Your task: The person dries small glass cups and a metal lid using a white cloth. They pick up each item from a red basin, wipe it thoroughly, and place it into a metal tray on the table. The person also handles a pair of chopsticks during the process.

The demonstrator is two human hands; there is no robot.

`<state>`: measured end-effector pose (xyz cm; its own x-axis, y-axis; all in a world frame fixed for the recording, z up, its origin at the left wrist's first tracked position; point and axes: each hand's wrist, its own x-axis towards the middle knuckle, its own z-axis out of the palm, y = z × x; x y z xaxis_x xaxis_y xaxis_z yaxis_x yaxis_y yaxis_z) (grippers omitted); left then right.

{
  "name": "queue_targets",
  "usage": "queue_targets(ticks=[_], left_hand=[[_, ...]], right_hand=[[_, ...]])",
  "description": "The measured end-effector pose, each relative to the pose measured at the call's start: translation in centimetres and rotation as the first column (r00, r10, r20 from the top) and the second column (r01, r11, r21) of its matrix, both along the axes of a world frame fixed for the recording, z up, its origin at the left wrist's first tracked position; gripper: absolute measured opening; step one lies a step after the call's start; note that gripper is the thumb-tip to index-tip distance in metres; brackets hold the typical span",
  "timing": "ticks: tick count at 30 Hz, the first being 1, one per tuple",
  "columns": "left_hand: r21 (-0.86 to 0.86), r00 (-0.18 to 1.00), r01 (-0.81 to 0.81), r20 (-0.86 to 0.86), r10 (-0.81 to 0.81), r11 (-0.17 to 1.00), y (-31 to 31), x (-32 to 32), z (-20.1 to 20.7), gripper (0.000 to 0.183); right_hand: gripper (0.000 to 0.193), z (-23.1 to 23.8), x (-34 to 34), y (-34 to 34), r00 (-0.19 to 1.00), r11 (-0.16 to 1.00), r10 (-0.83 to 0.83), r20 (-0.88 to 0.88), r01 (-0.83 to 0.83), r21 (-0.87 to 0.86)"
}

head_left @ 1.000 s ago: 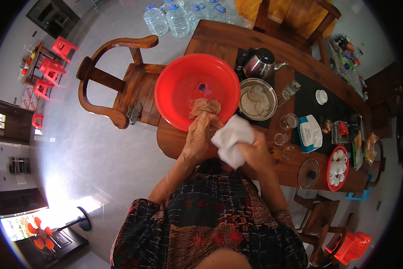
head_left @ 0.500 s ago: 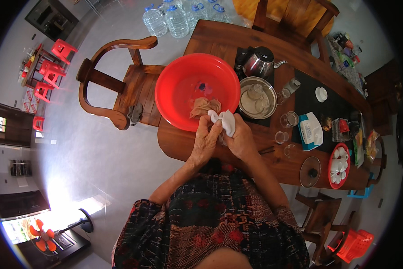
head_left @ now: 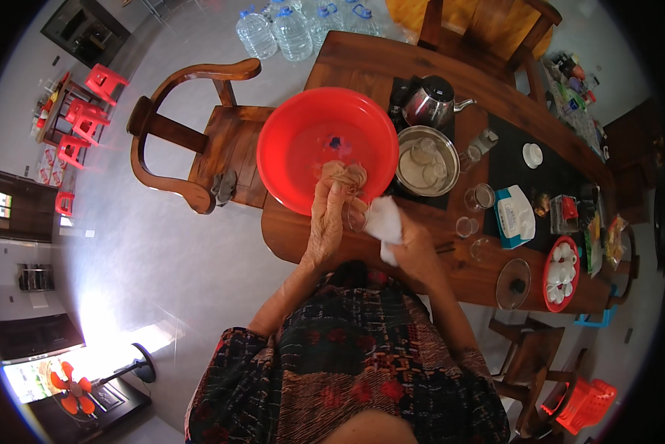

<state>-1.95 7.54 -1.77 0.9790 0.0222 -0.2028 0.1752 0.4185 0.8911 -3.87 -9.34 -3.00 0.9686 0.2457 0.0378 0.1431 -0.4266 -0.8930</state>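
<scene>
A small clear glass cup [head_left: 355, 216] is gripped by my left hand [head_left: 327, 220], just over the near edge of the red basin [head_left: 280, 185]. My right hand [head_left: 415, 248] is closed on a white cloth [head_left: 383, 222], beside the cup and slightly apart from it. A crumpled brown cloth [head_left: 345, 175] lies in the near part of the basin, beyond my left fingertips. To the right of the basin, a steel pot [head_left: 454, 163] holds several clear glass cups.
On the wooden table [head_left: 295, 237] stand an electric kettle [head_left: 428, 111], loose glass cups [head_left: 484, 196], a tissue pack [head_left: 515, 217], a glass lid [head_left: 506, 285] and a red tray of white cups [head_left: 573, 290]. At left is a wooden armchair [head_left: 229, 148]; water bottles [head_left: 294, 37] stand behind.
My hands have drawn apart. The white cloth, bunched between both hands before, now hangs looser in my right hand, which has moved right and nearer. The glass cup now shows beside my left hand.
</scene>
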Motion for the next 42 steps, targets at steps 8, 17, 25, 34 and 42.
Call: queue_targets(ticks=[8,17,25,34,42], left_hand=[[0.207,0.967,0.12,0.197,-0.161,0.971,-0.2,-0.5,-2.6,0.037],[0.196,0.907,0.139,0.369,-0.204,0.971,-0.5,-1.5,-1.2,0.05],[0.03,0.985,0.1,0.136,-0.104,0.994,-0.8,-1.1,-2.9,0.035],[0.575,0.894,0.185,0.238,-0.38,0.797,-0.3,-1.1,0.1,0.037],[0.017,0.989,0.143,-0.03,-0.142,0.99,-0.4,-0.6,-0.7,0.034]], right_hand=[[0.042,5.4,1.4,2.3,0.907,0.995,0.101,0.409,-0.102,-0.02],[0.025,2.3,2.1,1.6,0.999,0.941,0.034,-0.027,-0.023,0.337],[0.025,0.0,0.4,2.7,0.991,0.906,-0.116,0.073,0.075,0.417],[0.029,2.0,2.1,1.4,0.957,0.996,-0.085,0.277,0.077,0.04],[0.025,1.9,2.9,3.2,0.946,0.686,-0.032,-0.323,0.256,0.682]])
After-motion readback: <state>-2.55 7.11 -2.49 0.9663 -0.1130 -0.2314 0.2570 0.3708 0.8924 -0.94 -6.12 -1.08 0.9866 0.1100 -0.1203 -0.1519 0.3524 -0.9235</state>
